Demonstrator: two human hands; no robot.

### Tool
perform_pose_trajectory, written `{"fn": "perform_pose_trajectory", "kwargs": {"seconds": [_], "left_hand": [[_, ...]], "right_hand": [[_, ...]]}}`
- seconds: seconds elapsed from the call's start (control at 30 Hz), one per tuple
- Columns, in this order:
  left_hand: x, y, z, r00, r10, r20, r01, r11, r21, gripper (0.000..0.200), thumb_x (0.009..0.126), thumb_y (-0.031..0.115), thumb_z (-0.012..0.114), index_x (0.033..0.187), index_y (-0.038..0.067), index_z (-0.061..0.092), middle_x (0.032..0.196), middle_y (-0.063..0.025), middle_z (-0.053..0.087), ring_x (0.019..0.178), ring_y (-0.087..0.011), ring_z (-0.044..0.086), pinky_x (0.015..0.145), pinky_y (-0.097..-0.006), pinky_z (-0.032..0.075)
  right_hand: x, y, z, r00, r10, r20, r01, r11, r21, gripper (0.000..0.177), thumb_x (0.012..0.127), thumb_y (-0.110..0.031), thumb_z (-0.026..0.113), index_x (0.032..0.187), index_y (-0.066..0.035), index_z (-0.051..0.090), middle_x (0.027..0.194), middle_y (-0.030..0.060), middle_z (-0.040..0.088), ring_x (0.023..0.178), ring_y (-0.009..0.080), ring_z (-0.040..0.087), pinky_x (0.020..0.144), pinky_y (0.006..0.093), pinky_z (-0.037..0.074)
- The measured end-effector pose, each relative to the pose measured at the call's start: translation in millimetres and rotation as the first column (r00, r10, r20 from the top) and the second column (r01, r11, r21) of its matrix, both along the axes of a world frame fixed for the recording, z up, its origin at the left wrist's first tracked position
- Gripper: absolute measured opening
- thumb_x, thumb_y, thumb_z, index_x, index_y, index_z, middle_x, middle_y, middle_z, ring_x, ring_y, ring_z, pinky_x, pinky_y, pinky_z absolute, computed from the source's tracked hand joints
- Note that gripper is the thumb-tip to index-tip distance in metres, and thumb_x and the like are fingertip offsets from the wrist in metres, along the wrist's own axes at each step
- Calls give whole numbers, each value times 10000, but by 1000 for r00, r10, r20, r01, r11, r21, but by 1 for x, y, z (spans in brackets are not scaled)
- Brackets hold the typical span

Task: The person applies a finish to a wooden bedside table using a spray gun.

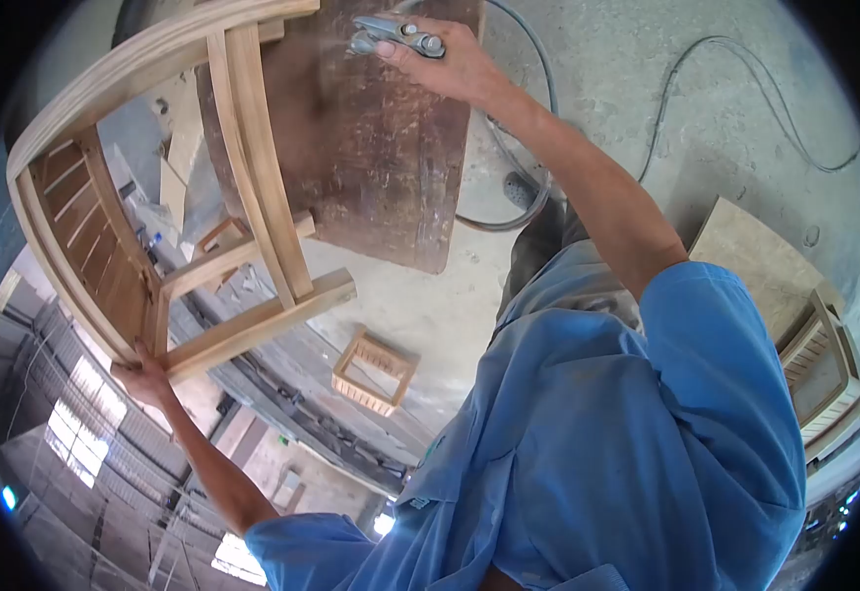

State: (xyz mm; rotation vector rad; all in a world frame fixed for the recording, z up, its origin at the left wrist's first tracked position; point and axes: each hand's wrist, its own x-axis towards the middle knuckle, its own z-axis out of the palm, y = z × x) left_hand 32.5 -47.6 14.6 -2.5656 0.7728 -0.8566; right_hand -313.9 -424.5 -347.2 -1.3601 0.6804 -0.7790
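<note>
My left hand (144,379) is closed around a lower corner of a bare wooden chair frame (258,158). The frame is tilted, with its slatted panel (85,202) on the left and its rails reaching over a stained brown board (391,167). Above that board, my right hand (455,67) grips a silver metal spray gun (400,34), its front end facing the frame. A grey hose (551,89) curves close to the gun, though where it joins is hard to see.
A small slatted wooden piece (375,372) lies on the floor behind the frame. More slatted wooden furniture (829,369) stands at the right beside a flat panel (750,256). A thin cable (668,84) loops over the concrete floor (607,44).
</note>
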Motion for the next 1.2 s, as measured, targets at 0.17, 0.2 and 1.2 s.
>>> {"fn": "perform_pose_trajectory", "kwargs": {"seconds": [0.17,0.2,1.2], "left_hand": [[35,13,5,999,-1,-49,1,1000,-14,631,753,458,782,1095,-4,523,935,-206,672,834,-382,665,715,-452,518],[33,13,2,999,-20,-36,19,999,-27,624,754,458,781,1088,-2,524,939,-208,670,837,-383,664,720,-451,519],[-12,4,-19,972,-31,232,53,995,-87,707,729,596,711,1201,89,572,1108,-140,664,966,-357,647,779,-470,511]], "right_hand": [[-11,19,33,939,328,106,-345,877,335,485,908,-488,621,1150,-68,650,741,22,648,622,91,620,512,246,486],[-13,24,36,912,400,89,-400,822,405,478,909,-488,621,1114,-58,656,719,21,638,594,85,612,461,235,462],[-23,141,9,990,-72,118,26,934,356,469,879,-421,660,1266,-157,630,866,61,702,729,125,639,699,306,533]]}}
